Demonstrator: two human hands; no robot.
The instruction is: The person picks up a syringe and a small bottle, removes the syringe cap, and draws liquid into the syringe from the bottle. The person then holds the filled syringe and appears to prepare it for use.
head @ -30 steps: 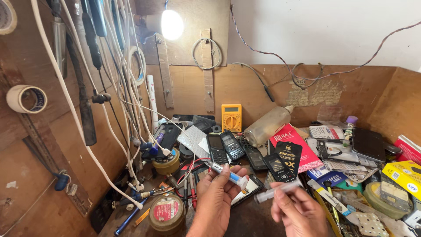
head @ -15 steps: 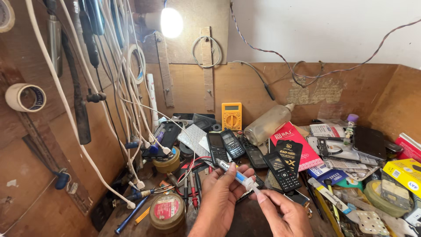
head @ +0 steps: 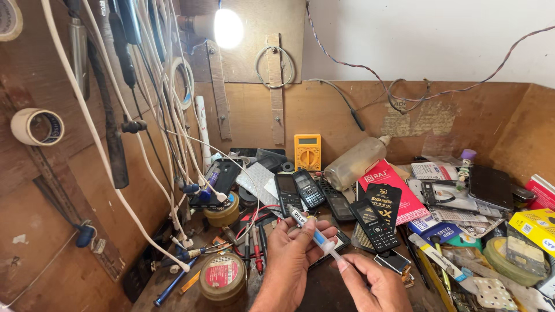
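My left hand holds a slim white and blue syringe-like tube, which slants from upper left to lower right above the cluttered bench. My right hand pinches the tube's lower end between thumb and fingertips, at the cap or plunger. Both hands sit low in the middle of the view. Just beyond them lie several dark keypad phones and a black keypad phone on a black packet.
A round tin stands left of my hands, beside red-handled tools. White cables hang along the left wooden wall with a tape roll. Behind are a yellow multimeter, a plastic bottle, a red packet and boxes on the right.
My right hand has come in from the right, where it held a small clear piece apart, and now grips the tube's lower end. The left hand has stayed in place.
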